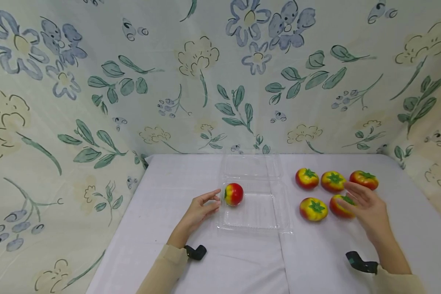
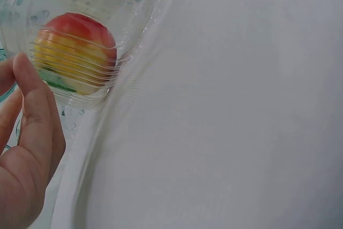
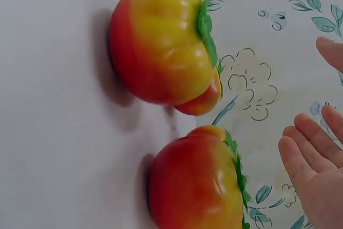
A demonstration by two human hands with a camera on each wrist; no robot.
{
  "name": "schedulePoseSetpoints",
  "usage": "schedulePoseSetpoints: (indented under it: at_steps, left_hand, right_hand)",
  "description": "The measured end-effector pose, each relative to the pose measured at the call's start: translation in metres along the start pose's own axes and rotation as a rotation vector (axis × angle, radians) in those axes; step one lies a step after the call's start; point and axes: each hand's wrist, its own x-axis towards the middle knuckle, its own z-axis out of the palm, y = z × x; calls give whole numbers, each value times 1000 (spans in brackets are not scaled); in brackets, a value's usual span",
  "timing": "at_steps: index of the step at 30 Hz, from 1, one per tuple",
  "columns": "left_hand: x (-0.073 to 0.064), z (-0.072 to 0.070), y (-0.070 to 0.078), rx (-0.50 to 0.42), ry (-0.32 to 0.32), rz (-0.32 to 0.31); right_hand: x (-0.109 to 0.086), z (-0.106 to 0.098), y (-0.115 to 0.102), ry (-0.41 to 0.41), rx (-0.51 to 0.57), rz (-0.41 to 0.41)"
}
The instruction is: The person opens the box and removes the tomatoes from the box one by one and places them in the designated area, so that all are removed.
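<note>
A clear plastic clamshell box (image 1: 250, 210) lies opened out on the table, its lid at the back. At its left end sits a red and yellow toy tomato (image 1: 234, 194), tipped so its green leafy top faces left; its colours show through the ribbed wall in the left wrist view. My left hand (image 1: 200, 208) is at the box's left wall, fingers extended at the edge beside that tomato. Over the nearer right tomato (image 1: 339, 205) hovers my right hand (image 1: 369, 210), fingers spread and holding nothing. In the right wrist view, a gap separates the hand from the tomatoes (image 3: 161, 41).
Several more toy tomatoes stand leaf-side up right of the box, including one at front left (image 1: 313, 209) and one at back right (image 1: 364, 179). A white cloth (image 1: 242, 265) covers the table. Floral fabric (image 1: 191, 122) hangs behind and at the sides.
</note>
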Motion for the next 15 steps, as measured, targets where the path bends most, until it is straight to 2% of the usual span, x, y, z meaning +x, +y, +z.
schedulePoseSetpoints:
  at_steps: [8,15]
  left_hand:
    - [0,0,0,3,6,-4]
    - [1,0,0,6,2,-7]
  right_hand:
    - [-1,25,-14,-94,114,-93]
    - [-3,52,-30,-169,101,-191]
